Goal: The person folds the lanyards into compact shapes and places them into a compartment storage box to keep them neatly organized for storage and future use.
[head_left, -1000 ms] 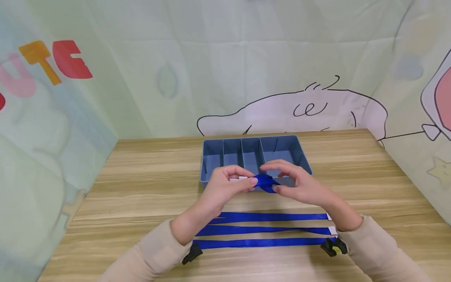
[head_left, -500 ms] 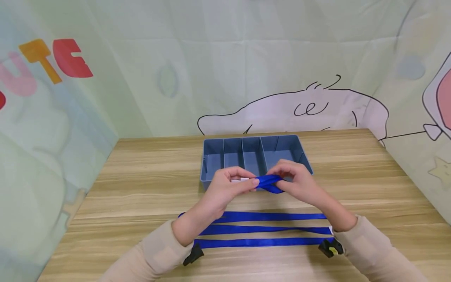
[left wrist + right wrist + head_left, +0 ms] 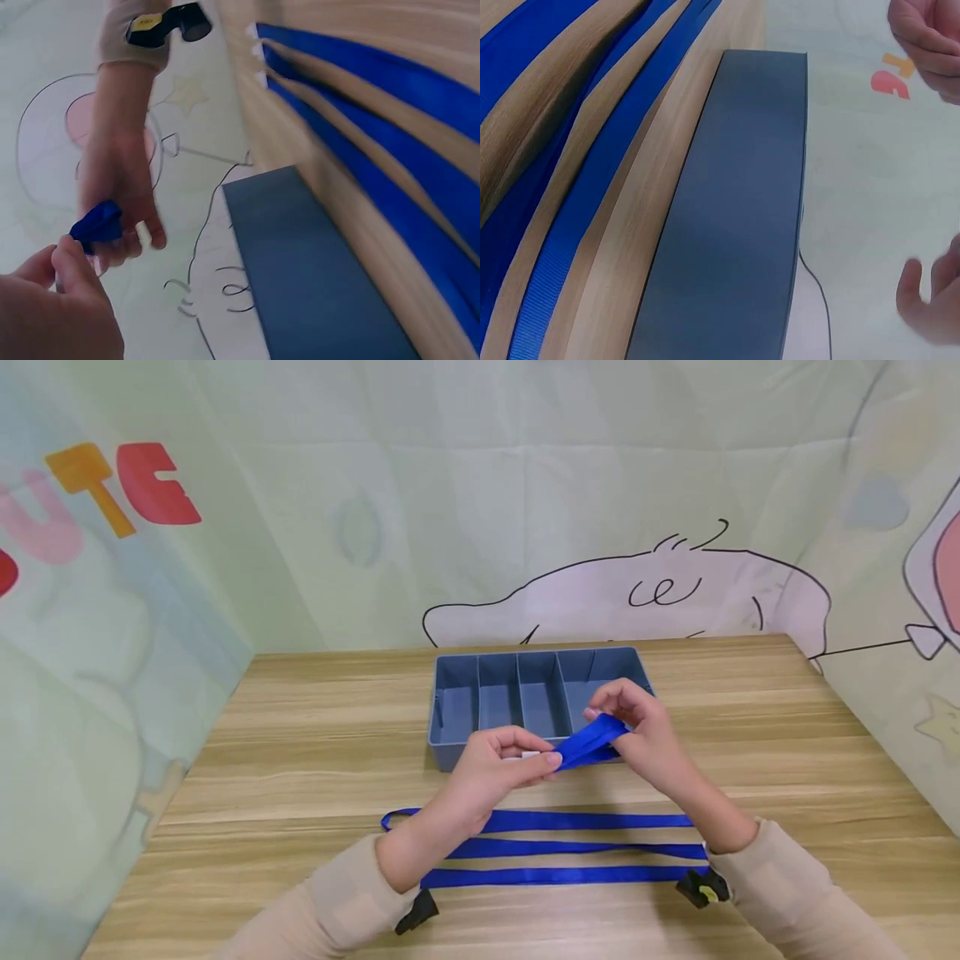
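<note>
"Ribbon (image 3: pixel 591 743), one, blue, folded into layers. Location?"

"Off the counter (image 3: pixel 322 735), in the air between two bare hands, before the tray's (image 3: pixel 459 755) front side as seen from above."

"Left hand (image 3: pixel 489 777)?"

"Grip clamped on the ribbon, thumb against fingers; a bit of white end (image 3: pixel 529 755) shows among them."

"Right hand (image 3: pixel 651 735)?"

"At the opposite end of the ribbon, touching it. Fingers bent above, thumb tip hidden. Whether that grip is together on the cloth or merely against it, I cannot tell."

"Tray particulars?"

"One, blue-grey, rectangular, toward the far edge of the counter. Four compartments: three narrow to the left, one wide to the right, the right hand partly covering the latter."

"Further blue stock?"

"Three strips, flat on the wood-grained counter, nearer the person than the tray, side by side and apart: far strip (image 3: pixel 585 820), with a loop at its left end; middle strip (image 3: pixel 570 847); near strip (image 3: pixel 555 876). White tips (image 3: pixel 260 54) at the right-hand ends."

"Wearables?"

"Beige sleeves (image 3: pixel 360 883), two. Black wrist devices (image 3: pixel 416 912), one at each cuff; the right one bears a yellow patch."

"Surroundings?"

"Pale green printed backdrop (image 3: pixel 337 485), coloured letters on the left side, a line-drawn figure behind the tray."
</note>
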Demonstrator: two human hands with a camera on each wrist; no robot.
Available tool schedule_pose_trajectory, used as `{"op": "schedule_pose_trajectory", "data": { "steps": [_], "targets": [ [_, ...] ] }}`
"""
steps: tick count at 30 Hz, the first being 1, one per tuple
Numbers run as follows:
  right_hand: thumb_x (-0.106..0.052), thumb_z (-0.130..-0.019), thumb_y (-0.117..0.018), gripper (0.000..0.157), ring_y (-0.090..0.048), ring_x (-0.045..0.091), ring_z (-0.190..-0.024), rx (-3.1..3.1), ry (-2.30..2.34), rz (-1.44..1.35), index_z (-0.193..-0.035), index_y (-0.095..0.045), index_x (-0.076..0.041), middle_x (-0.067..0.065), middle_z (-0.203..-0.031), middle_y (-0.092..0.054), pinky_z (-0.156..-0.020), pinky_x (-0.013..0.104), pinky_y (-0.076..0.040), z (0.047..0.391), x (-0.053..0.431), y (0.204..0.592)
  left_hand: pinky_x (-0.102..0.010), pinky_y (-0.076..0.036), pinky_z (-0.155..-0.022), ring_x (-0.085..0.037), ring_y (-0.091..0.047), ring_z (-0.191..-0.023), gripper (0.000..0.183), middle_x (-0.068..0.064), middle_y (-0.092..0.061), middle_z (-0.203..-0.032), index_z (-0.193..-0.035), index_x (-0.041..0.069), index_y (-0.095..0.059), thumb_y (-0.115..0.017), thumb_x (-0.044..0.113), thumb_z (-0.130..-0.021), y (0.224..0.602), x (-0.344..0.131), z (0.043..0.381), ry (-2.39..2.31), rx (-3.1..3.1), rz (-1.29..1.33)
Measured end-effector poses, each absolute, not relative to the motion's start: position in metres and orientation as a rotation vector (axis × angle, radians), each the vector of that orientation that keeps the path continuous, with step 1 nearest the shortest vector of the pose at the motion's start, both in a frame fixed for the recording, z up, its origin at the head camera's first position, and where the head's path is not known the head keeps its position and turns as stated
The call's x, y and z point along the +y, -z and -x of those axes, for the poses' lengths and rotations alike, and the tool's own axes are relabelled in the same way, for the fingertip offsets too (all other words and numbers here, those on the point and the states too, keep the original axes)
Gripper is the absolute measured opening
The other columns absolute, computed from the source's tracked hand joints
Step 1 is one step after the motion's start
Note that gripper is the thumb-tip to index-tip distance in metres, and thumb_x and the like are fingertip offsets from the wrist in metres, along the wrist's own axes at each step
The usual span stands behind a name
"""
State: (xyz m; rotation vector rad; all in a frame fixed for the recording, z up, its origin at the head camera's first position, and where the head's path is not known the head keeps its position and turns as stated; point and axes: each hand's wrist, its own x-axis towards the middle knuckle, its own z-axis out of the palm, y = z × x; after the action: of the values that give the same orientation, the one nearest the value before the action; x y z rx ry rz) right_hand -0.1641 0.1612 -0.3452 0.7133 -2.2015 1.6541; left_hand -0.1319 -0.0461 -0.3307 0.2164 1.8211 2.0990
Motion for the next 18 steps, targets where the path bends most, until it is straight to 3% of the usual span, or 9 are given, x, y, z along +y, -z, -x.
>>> {"op": "schedule_pose_trajectory", "data": {
  "steps": [4,7,13,18],
  "targets": [
    [0.007,-0.086,-0.060,0.010,-0.046,0.014,-0.061,-2.189,-1.681,-0.588,-0.093,-0.058,0.000,-0.001,-0.065,-0.050,-0.055,0.022,-0.039,0.162,0.158,0.343,-0.035,-0.055,-0.077,-0.024,-0.068,-0.076,0.021,-0.009,-0.069,-0.077,-0.096,-0.007,-0.066,-0.071,0.008,-0.082,0.338,-0.042,0.126,-2.056,1.821,-0.208],
    [0.012,-0.085,-0.058,0.010,-0.045,0.012,-0.058,-2.161,-1.669,-0.583,-0.092,-0.058,0.004,-0.003,-0.065,-0.050,-0.053,0.021,-0.038,0.158,0.153,0.338,-0.034,-0.055,-0.076,-0.023,-0.068,-0.074,0.020,-0.010,-0.069,-0.078,-0.094,-0.007,-0.065,-0.071,0.007,-0.081,0.339,-0.040,0.124,-2.085,1.815,-0.188],
    [0.012,-0.084,-0.058,0.013,-0.056,0.014,-0.077,-2.192,-1.718,-0.667,-0.094,-0.060,0.003,-0.002,-0.085,-0.061,-0.069,0.019,-0.050,0.160,0.165,0.344,-0.032,-0.055,-0.076,-0.018,-0.068,-0.072,0.012,-0.006,-0.069,-0.076,-0.090,-0.006,-0.065,-0.069,0.000,-0.081,0.334,-0.046,0.130,-2.164,1.795,-0.142],
    [0.017,-0.080,-0.060,0.021,-0.053,0.016,-0.084,-2.228,-1.704,-0.850,-0.092,-0.061,-0.001,0.001,-0.091,-0.059,-0.074,0.021,-0.049,0.161,0.174,0.345,-0.031,-0.055,-0.077,-0.017,-0.067,-0.072,0.006,-0.004,-0.068,-0.075,-0.085,0.000,-0.066,-0.065,-0.005,-0.081,0.331,-0.051,0.135,-2.215,1.734,-0.097]
  ]
}}
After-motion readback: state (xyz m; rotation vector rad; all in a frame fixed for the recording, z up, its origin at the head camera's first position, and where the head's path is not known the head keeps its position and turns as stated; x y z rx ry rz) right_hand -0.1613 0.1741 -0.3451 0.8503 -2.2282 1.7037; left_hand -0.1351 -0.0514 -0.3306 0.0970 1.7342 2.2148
